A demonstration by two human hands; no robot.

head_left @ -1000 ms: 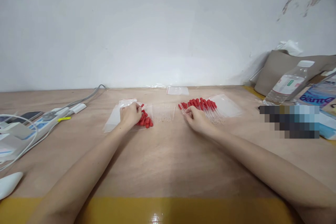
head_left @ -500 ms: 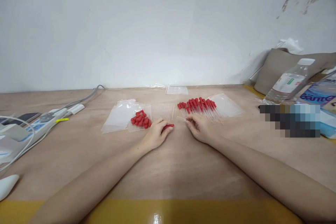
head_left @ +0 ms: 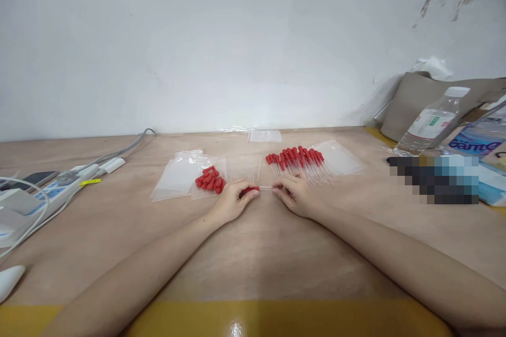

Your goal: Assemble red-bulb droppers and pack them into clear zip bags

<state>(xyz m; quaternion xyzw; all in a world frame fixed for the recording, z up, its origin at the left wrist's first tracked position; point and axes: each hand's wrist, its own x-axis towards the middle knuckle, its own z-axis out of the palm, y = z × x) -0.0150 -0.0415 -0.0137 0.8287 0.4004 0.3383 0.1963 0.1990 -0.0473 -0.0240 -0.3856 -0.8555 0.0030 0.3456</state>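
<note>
My left hand [head_left: 236,200] is closed on a red rubber dropper bulb [head_left: 253,188], whose open end points right. Between thumb and fingers, my right hand [head_left: 294,194] pinches a thin clear glass tube [head_left: 266,187]. The tube's left end meets the mouth of the bulb; how far in it sits, I cannot tell. A pile of loose red bulbs [head_left: 210,180] lies on a plastic bag left of my hands. Several bare glass tubes [head_left: 243,168] lie in a row behind them. To the right rest several droppers with red bulbs [head_left: 296,157] fitted on their tubes.
Clear plastic bags [head_left: 172,176] lie at left, more bags [head_left: 338,157] at right, and one bag [head_left: 264,136] by the wall. A power strip [head_left: 55,189] with cables stands far left. A water bottle [head_left: 432,121] and a grey-brown bag [head_left: 407,108] stand far right.
My right hand has moved slightly left and down, bringing the glass tube level and up against the bulb's end. My left hand keeps its hold on the bulb.
</note>
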